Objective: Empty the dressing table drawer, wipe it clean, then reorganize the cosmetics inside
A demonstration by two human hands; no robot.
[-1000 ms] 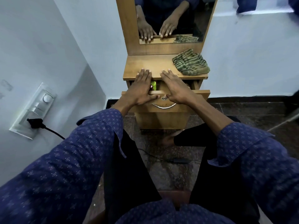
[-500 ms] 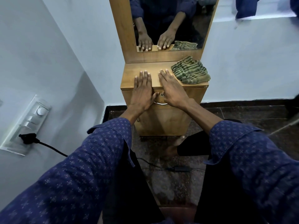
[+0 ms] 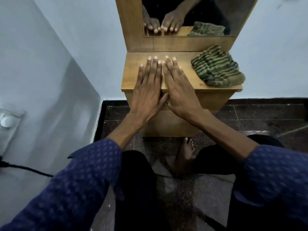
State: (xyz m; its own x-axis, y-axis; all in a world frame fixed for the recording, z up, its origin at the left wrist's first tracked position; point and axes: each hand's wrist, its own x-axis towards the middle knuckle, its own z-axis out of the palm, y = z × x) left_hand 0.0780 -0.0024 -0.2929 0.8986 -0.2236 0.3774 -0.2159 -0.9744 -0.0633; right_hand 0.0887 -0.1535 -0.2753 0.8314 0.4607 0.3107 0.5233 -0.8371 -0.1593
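A small wooden dressing table (image 3: 133, 75) stands against the wall with a mirror (image 3: 208, 12) above it. Its drawer (image 3: 211, 99) is pushed in, its front flush under the top, the handle hidden behind my hands. My left hand (image 3: 148, 90) lies flat on the tabletop with straight fingers. My right hand (image 3: 180, 89) lies flat beside it, touching it. A crumpled green striped cloth (image 3: 216, 69) sits on the right of the tabletop. No cosmetics are visible.
A pale wall runs along the left with a switch panel (image 3: 8, 120) and a black cable (image 3: 25, 169). The floor is dark stone tile (image 3: 258, 117). My bare foot (image 3: 185, 154) rests just in front of the table base.
The drawer was open a second ago with a green item showing inside; it has been pushed shut. Both hands slid forward onto the tabletop and my head moved closer.
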